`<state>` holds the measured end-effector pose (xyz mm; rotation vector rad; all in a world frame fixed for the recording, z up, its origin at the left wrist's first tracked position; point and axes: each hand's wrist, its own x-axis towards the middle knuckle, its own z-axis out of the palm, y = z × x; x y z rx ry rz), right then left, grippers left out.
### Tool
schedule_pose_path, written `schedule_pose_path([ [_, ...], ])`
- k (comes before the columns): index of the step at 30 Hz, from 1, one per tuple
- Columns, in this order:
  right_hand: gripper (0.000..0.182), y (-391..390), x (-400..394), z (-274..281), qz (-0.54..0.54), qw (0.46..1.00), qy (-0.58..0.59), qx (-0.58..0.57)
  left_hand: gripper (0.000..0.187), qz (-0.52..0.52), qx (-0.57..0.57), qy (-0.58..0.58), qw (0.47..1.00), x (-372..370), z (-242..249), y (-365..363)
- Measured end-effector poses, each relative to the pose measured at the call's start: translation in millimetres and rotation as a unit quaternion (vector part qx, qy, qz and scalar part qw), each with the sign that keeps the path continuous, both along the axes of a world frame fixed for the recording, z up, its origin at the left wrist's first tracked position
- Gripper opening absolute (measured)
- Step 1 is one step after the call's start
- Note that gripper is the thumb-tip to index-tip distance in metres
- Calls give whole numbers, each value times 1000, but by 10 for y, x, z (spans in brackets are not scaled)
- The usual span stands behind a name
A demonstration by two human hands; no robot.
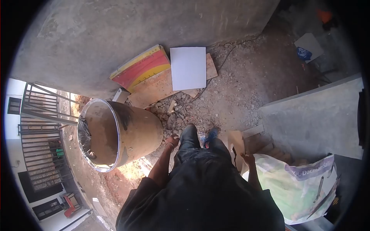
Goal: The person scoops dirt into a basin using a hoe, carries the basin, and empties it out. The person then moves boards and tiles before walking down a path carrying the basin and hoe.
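Note:
My left hand (pixel 173 141) hangs beside my left leg with its fingers curled in. Whether something small is inside it cannot be made out. On the other side, my right hand (pixel 247 158) is closed at the edge of a brown cardboard piece (pixel 236 141), which stands upright by my right leg; part of its grip is hidden. A large printed sack or banner (pixel 289 184) lies right beside that hand. Ahead, a white square panel (pixel 188 69) leans against a brown board (pixel 154 88) and a red and yellow carton (pixel 144 67).
A big barrel (pixel 142 125) stands on my left, dark plastic at its rim. Rubble (pixel 204 109) covers the ground by my feet. A low grey wall (pixel 316 115) is on the right, a blue bag (pixel 303 54) farther back. A barred metal gate (pixel 40 142) shows far left.

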<state>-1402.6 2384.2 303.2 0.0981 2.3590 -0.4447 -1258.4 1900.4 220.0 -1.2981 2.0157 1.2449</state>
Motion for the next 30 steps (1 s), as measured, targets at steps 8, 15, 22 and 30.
schedule_pose_path([
  [8, 46, -1596, -2154, 925, 188, 979, 73, 3, 44, 120, 169, 171, 963, -1923, 1569, 448],
  [15, 38, -2951, -3186, 977, 484, 865, 97, -91, 73, 365, 395, 88, 838, -3111, 1525, 217],
  [22, 31, -4120, -3660, 1079, 607, 759, 18, -234, 25, 708, 313, 198, 602, -3084, 1000, -181],
  [30, 48, -4712, -4913, 327, 581, 785, -53, -206, 8, 825, 1, 225, 519, -3044, 946, -170],
])
